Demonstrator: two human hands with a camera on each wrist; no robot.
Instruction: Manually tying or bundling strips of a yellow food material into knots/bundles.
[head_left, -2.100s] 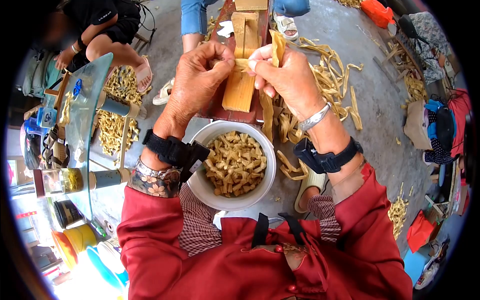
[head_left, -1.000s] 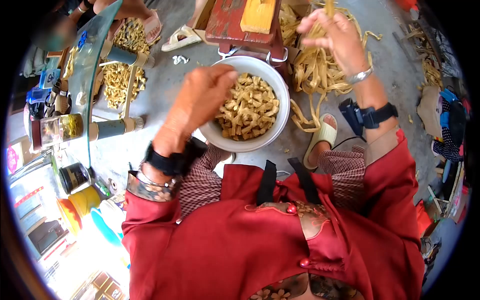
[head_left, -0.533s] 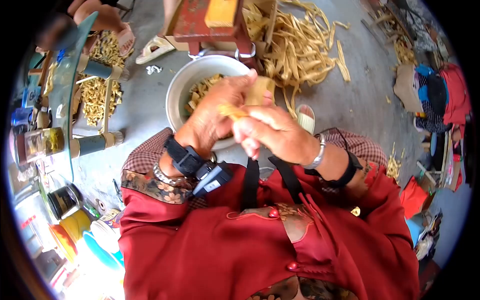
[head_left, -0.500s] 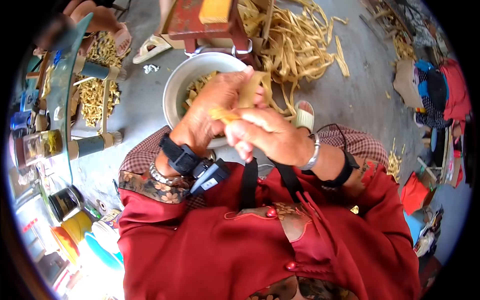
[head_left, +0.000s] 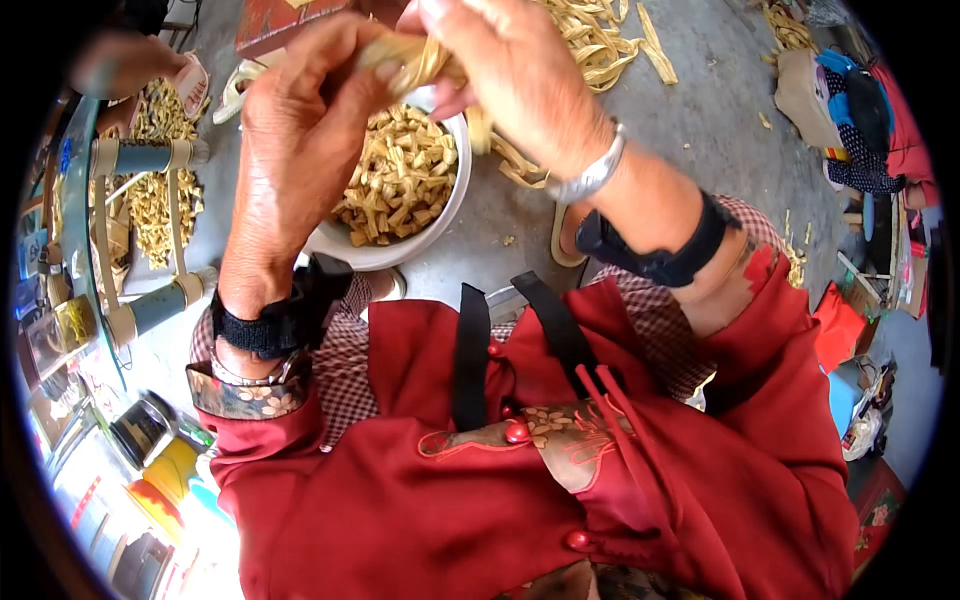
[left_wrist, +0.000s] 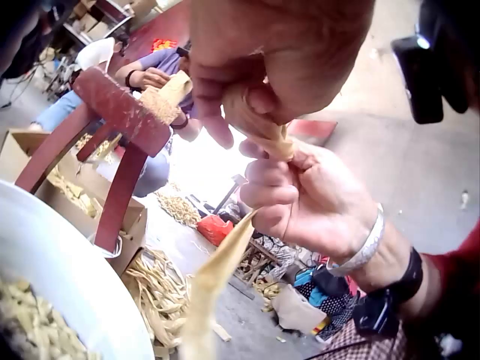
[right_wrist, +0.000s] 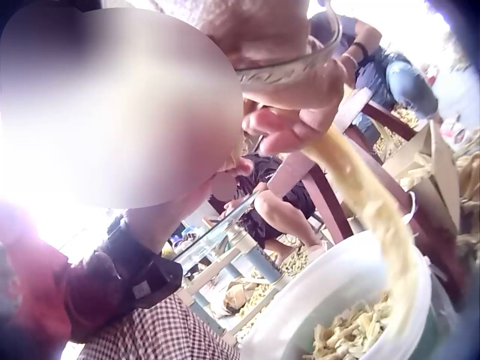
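Observation:
Both hands are raised over the far side of a pale bucket (head_left: 462, 170) that holds many knotted pieces (head_left: 400, 175). The left hand (head_left: 305, 130) pinches a twisted tan strip (head_left: 412, 62) between thumb and fingers. Close beside it, the right hand (head_left: 530, 90) grips the same strip, its fingers curled. In the left wrist view, the strip's loose end (left_wrist: 214, 281) hangs below the right hand (left_wrist: 319, 199), and a folded part (left_wrist: 259, 129) lies between the hands. In the right wrist view the strip (right_wrist: 367, 202) hangs in front of the bucket (right_wrist: 300, 300).
A red wooden bench (head_left: 285, 22) stands beyond the bucket. Long loose strips (head_left: 590, 45) lie on the floor at the far right. A glass-topped table (head_left: 100, 240) is at the left, with piles of knotted pieces (head_left: 165, 215) near it. Other people sit farther off.
Both hands have moved up and away from the body, uncovering the bucket's contents. They still hold the strip, now stretched and twisted between them. The head view has shifted.

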